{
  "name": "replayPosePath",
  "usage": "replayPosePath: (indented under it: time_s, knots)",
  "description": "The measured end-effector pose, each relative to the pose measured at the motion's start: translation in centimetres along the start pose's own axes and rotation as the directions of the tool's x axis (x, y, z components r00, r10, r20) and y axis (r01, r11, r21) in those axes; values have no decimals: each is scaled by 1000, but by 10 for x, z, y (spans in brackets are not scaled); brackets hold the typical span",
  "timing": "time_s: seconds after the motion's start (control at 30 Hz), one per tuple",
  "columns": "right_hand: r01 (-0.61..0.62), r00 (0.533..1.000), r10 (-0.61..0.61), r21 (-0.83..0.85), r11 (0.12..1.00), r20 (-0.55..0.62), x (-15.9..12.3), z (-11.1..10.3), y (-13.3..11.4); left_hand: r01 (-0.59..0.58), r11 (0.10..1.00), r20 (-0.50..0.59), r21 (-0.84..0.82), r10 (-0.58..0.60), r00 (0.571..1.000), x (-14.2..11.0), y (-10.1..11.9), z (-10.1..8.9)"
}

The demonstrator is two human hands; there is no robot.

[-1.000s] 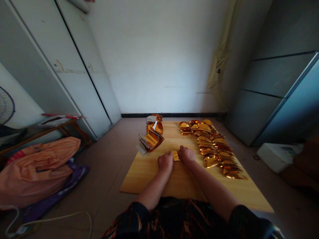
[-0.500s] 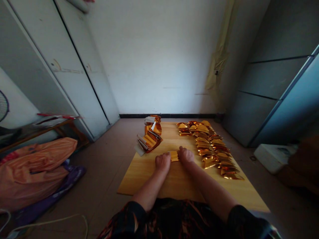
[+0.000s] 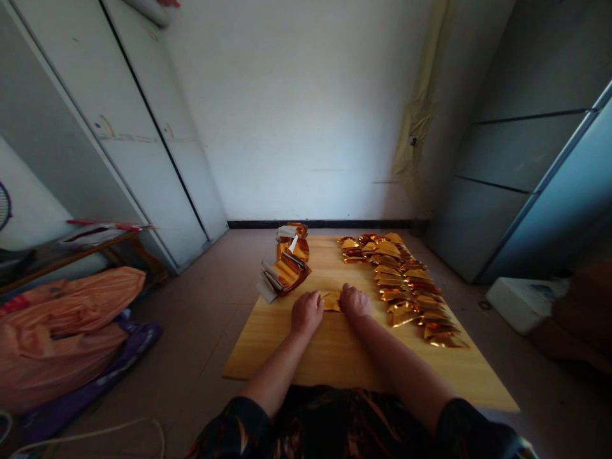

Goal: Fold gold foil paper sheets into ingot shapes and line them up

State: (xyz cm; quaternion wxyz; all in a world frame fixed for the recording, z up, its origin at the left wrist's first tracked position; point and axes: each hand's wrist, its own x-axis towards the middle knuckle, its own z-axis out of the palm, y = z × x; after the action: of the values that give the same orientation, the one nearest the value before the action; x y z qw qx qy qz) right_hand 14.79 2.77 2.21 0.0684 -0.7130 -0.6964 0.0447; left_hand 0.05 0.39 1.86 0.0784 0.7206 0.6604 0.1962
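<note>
A strip of gold foil paper (image 3: 331, 301) rests low over the wooden desk (image 3: 342, 357), between the two hands. The left hand (image 3: 307, 311) sits at the strip's left end, its grip narrow, fingers curled onto that edge; the right hand (image 3: 355, 303) has its grip closed on the right end. Beyond the strip and to its left stands a fanned stack of foil sheets (image 3: 288, 270). To the strip's right, folded gold pieces (image 3: 388, 279) lie in overlapping rows. Well left of the strip is an orange plastic bag (image 3: 71, 312); well right, a white box (image 3: 514, 303).
</note>
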Motion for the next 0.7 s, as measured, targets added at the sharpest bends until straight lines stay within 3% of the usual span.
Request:
replayPosePath:
  time_s: [0.13,0.37,0.47,0.57,0.7]
  knots:
    - [6,1000,-6,-18,1000,-19,1,5,1,43,983,21,-178,-40,999,3,5,6]
    - [16,999,-17,-20,1000,-52,3,11,1,63,949,32,-308,-56,998,15,4,11]
    - [4,998,-5,-18,1000,-62,3,12,0,26,937,51,-349,-9,999,17,0,10]
    - [-2,998,0,-30,1000,-64,3,12,-1,-44,956,63,-289,65,996,18,-2,9]
    - [11,998,-13,-34,999,-57,2,10,-2,-73,996,62,-54,77,995,17,1,6]
